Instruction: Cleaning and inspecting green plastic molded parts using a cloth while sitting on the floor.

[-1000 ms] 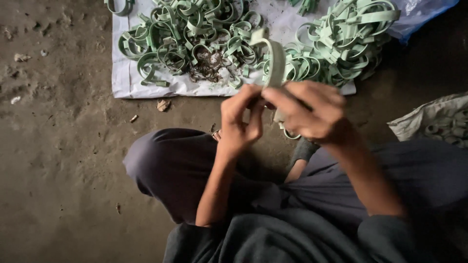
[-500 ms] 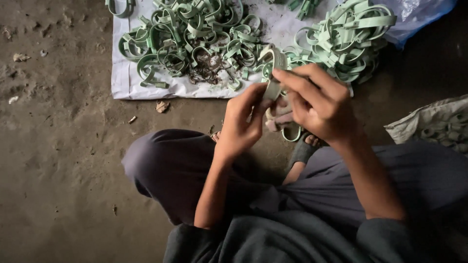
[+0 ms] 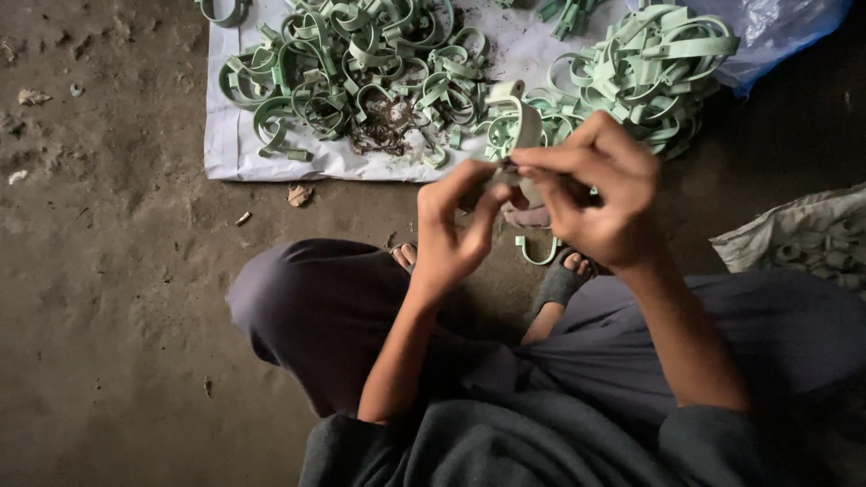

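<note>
Both my hands, left hand (image 3: 451, 239) and right hand (image 3: 600, 194), pinch one green clip (image 3: 519, 122); two clip piles (image 3: 361, 72) on the white sheet (image 3: 225, 158); one loose clip (image 3: 538, 254) by my foot.

Pale green on white, over dull brown ground

The clips (image 3: 361, 72) are all one pale mint green, the clip (image 3: 521, 122) in hand the same. They lie on a white sheet (image 3: 234, 162), speckled with dark brown grit. A blue bag (image 3: 785, 27) shows beyond. The floor (image 3: 108, 289) is mottled grey-brown; the clothes (image 3: 316, 316) plain dark grey.
</note>
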